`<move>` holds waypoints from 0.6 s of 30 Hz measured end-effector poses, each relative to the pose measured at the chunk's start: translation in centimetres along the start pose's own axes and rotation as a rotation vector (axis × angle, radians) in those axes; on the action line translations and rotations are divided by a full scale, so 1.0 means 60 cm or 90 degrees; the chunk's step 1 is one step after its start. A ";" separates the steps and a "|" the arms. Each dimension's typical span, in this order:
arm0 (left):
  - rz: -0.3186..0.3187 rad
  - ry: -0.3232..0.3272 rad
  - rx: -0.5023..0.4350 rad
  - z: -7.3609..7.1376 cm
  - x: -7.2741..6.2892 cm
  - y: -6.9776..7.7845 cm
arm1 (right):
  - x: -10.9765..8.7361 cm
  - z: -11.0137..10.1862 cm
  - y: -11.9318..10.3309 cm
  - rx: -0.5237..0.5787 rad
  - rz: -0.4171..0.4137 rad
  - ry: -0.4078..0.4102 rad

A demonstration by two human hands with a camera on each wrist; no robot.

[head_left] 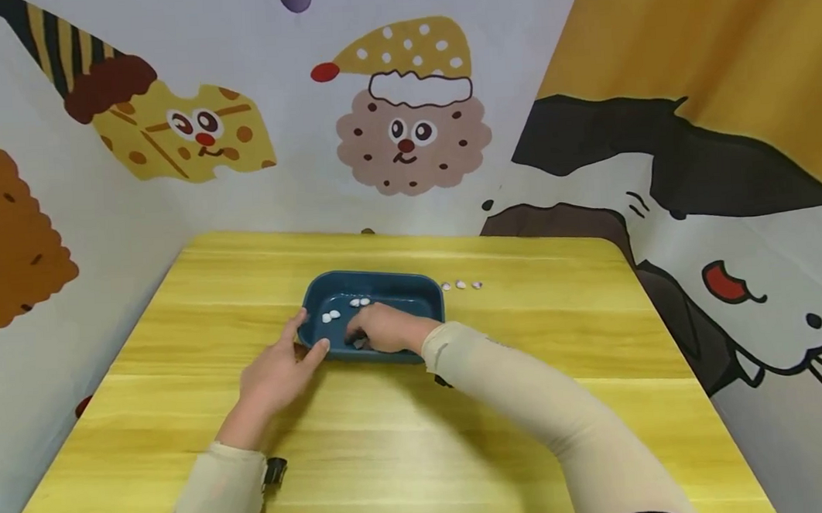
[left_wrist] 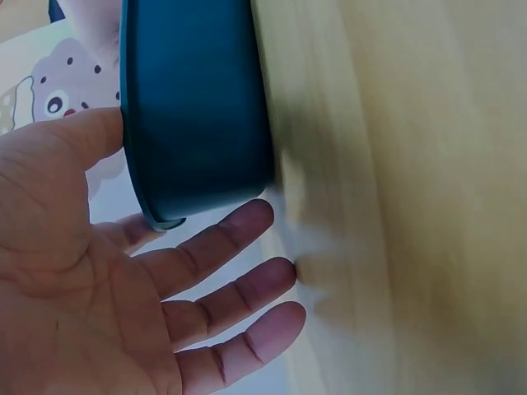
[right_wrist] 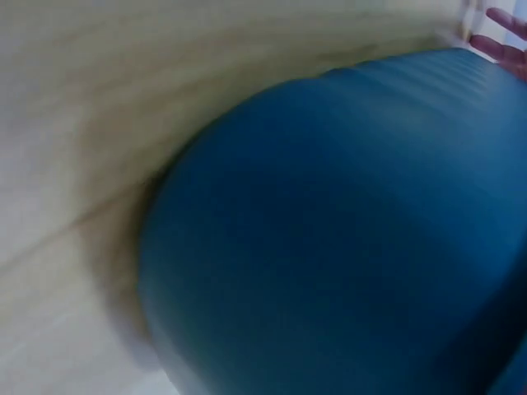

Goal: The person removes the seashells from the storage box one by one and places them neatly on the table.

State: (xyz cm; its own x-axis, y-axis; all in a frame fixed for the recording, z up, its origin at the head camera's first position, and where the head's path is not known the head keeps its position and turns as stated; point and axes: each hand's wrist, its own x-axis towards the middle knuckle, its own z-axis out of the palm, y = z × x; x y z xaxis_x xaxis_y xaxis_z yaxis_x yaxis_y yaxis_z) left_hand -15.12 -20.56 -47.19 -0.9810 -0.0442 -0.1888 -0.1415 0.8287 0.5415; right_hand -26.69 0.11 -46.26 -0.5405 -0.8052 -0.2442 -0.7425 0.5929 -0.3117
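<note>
A dark blue rectangular tray [head_left: 377, 275] stands on the table. My left hand [head_left: 274, 374] touches its near left corner. In the left wrist view, the thumb of my left hand [left_wrist: 90, 263] lies against the rim of the tray [left_wrist: 198, 107], while the other fingers are spread and fairly straight. My right hand [head_left: 387, 327] reaches down inside the tray, fingertips bent toward its floor. Whatever may be between them is hidden. Small white shell-like pieces lie inside in two pairs, one pair [head_left: 330, 316] at the left, another pair [head_left: 360, 302] farther back. The right wrist view shows mostly the tray's outer wall [right_wrist: 329, 222].
Three small whitish-purple shell-like pieces [head_left: 460, 284] lie in a row on the yellow wood-grain table [head_left: 562, 341], just right of the tray. A cartoon-printed cloth [head_left: 241, 203] hangs behind the table's far edge.
</note>
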 end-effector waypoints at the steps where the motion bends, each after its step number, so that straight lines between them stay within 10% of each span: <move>1: -0.003 -0.006 0.005 -0.001 -0.002 0.000 | -0.001 0.002 -0.001 0.014 -0.012 0.004; 13: -0.038 -0.016 0.027 -0.020 -0.020 0.002 | 0.015 -0.002 -0.029 0.012 -0.048 0.002; 18: -0.044 -0.029 0.020 -0.009 -0.019 0.009 | -0.046 -0.035 -0.013 0.055 -0.047 0.139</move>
State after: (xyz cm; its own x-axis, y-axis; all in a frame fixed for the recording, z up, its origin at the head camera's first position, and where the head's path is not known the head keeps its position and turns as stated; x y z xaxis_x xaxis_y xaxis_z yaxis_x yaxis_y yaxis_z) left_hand -14.17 -20.40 -46.25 -0.9619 -0.0778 -0.2620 -0.2041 0.8420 0.4993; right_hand -25.44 1.86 -43.41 -0.5656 -0.8245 -0.0163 -0.7518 0.5237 -0.4007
